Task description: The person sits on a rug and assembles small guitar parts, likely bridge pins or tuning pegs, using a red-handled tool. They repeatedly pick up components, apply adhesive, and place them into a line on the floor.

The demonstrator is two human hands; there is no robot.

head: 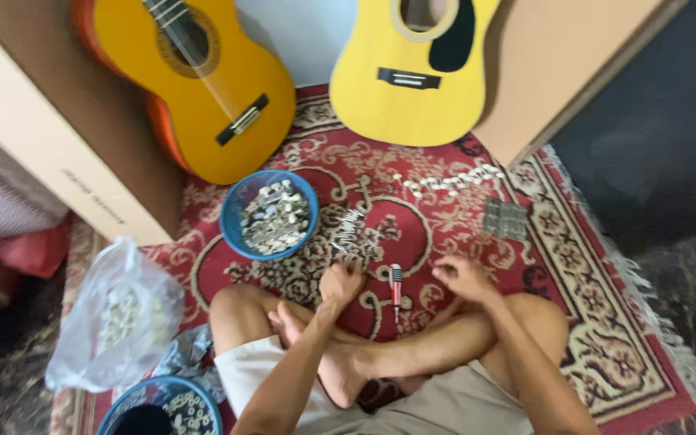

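The person sits cross-legged on a red patterned rug (606, 322), both forearms reaching forward to the lower centre of the frame.

Left hand (340, 283): fingers curled loosely downward onto the rug, pinching nothing that can be made out. It rests just below a row of small metal parts (346, 229) laid side by side. The long axis of this row runs from the hand up and slightly right, directly away from the person. The left hand is the nearer hand to it.

Right hand (462, 278): fingers drawn together as if pinching a small item; the item itself cannot be told.

Between the 2 hands lies a screwdriver (396, 287) with a red and black handle, its long axis pointing straight up the frame.

A blue bowl (235, 229) of mixed small parts stands upper left of the left hand. A curved line of pale pieces (449, 181) lies above centre. 2 acoustic guitars (412, 80) lean at the top of the frame. A clear plastic bag (114, 322) lies at lower left.
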